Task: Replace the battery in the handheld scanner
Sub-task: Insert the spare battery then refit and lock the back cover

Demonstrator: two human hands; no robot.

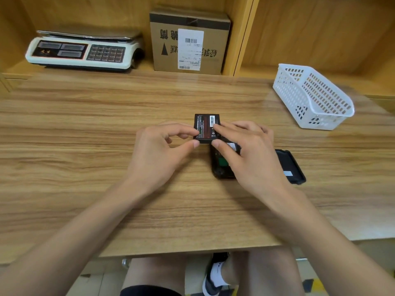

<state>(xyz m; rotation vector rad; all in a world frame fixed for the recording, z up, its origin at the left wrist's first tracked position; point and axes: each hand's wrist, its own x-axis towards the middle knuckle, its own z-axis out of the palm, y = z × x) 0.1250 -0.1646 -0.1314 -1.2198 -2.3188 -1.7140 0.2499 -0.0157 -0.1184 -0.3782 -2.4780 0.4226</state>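
A flat black battery (205,127) with a red label and a white barcode is held above the wooden table (106,146), at its middle. My left hand (159,151) pinches its left edge with thumb and forefinger. My right hand (249,155) pinches its right edge the same way. Under my right hand the black handheld scanner (221,165) lies face down with its battery bay open; most of it is hidden. The black back cover (291,167) lies on the table just right of the scanner.
A white plastic basket (312,96) stands at the table's back right. On the shelf behind sit a weighing scale (83,51) at the left and a cardboard box (188,42) with a shipping label in the middle. The table's front edge runs above my knees.
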